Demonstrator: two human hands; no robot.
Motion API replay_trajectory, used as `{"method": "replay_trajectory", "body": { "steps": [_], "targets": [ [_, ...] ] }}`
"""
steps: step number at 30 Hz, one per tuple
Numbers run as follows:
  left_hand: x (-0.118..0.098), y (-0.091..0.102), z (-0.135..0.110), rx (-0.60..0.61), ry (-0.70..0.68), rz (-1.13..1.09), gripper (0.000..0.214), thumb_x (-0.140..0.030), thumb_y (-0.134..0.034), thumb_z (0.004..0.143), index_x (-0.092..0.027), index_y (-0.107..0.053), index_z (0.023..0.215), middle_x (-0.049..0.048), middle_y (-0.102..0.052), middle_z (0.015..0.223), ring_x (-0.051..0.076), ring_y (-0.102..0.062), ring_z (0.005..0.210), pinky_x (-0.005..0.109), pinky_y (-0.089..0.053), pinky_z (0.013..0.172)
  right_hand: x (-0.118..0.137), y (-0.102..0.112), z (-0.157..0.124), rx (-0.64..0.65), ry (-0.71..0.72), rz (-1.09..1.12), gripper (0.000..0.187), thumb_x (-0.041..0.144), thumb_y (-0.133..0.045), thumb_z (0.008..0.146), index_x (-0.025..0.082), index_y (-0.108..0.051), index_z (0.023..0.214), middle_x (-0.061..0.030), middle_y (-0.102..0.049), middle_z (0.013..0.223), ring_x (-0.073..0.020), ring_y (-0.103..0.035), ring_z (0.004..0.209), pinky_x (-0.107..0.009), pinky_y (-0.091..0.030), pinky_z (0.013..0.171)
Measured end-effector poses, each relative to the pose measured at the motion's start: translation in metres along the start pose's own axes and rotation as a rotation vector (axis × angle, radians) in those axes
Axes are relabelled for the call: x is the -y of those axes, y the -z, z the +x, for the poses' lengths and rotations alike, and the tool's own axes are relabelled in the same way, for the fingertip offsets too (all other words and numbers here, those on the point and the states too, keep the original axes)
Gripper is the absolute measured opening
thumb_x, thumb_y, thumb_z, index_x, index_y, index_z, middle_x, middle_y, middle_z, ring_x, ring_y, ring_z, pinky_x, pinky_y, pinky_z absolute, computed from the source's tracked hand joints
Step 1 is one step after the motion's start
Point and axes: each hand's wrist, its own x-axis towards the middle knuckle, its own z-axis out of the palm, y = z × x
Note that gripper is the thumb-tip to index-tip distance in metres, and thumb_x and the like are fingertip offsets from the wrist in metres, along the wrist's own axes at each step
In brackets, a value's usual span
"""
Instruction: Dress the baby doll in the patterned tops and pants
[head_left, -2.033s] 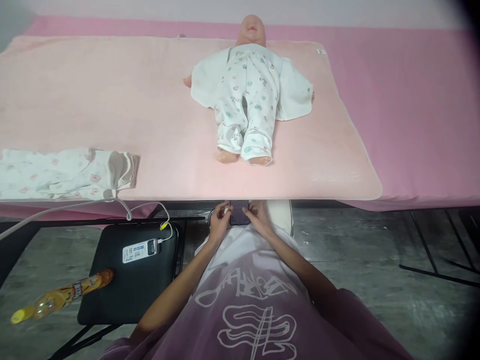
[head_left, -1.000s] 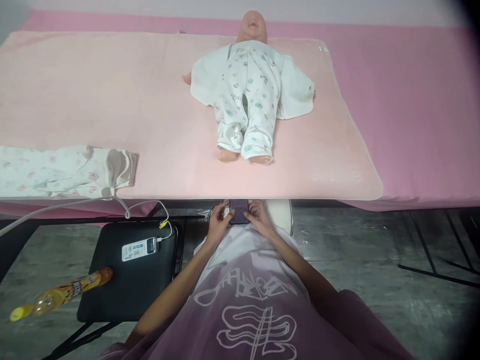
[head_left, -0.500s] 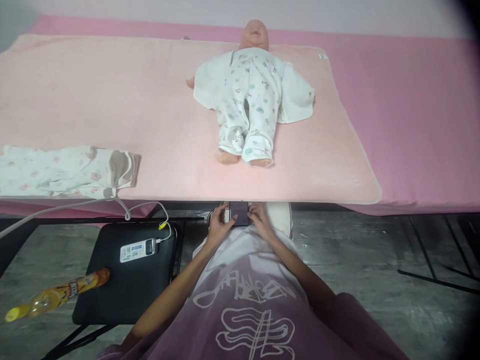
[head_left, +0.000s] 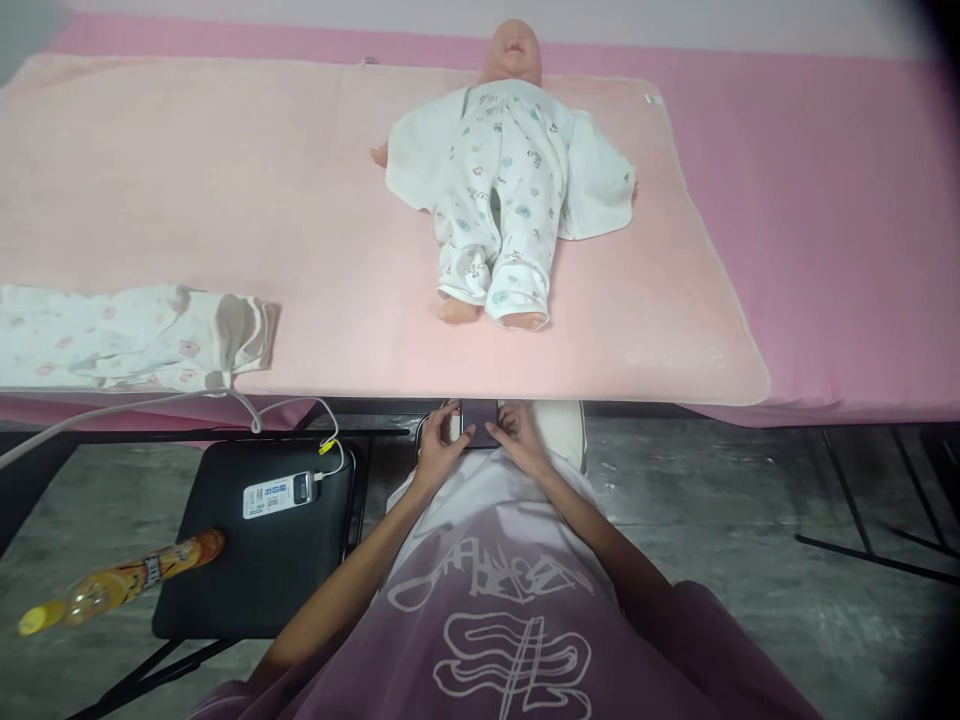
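Note:
Just below the table's front edge I hold a dark smartphone (head_left: pixel 480 424) in my lap. My left hand (head_left: pixel 441 446) is closed around its left side, the thumb at the lower left of the screen. My right hand (head_left: pixel 520 438) grips the right side, with its thumb over the lower right of the screen. The table edge hides the top of the phone. On the table a baby doll (head_left: pixel 514 52) lies on its back, dressed in a white printed baby outfit (head_left: pixel 517 180) with wide sleeves spread out. Neither hand touches the doll.
A peach mat (head_left: pixel 315 200) lies over the pink table cover (head_left: pixel 840 220). Folded printed baby clothes (head_left: pixel 127 335) rest at the front left. On a black stool (head_left: pixel 247 560) are a white power bank (head_left: pixel 279 495) with a cable and a yellow-capped bottle (head_left: pixel 120 582).
My right thumb has moved from the phone's right edge onto the lower right of its screen. The view has shifted slightly; the doll and clothes lie as before.

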Motion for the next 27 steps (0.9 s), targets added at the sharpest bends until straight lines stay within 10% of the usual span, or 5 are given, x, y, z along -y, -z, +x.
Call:
{"method": "replay_trajectory", "body": {
  "steps": [27],
  "targets": [
    [-0.01,-0.004,0.011,-0.034,0.156,-0.108,0.045,-0.056,-0.082,0.086,-0.021,-0.08,0.114,0.0094,-0.081,0.111,0.025,-0.073,0.102,0.038,-0.056,0.098,0.001,0.001,0.002,-0.033,-0.008,-0.028,0.039,0.061,-0.07,0.096,0.027,-0.053,0.106,-0.0042,-0.063,0.104,-0.0218,-0.064,0.093,-0.037,-0.056,0.084]
  ]
}}
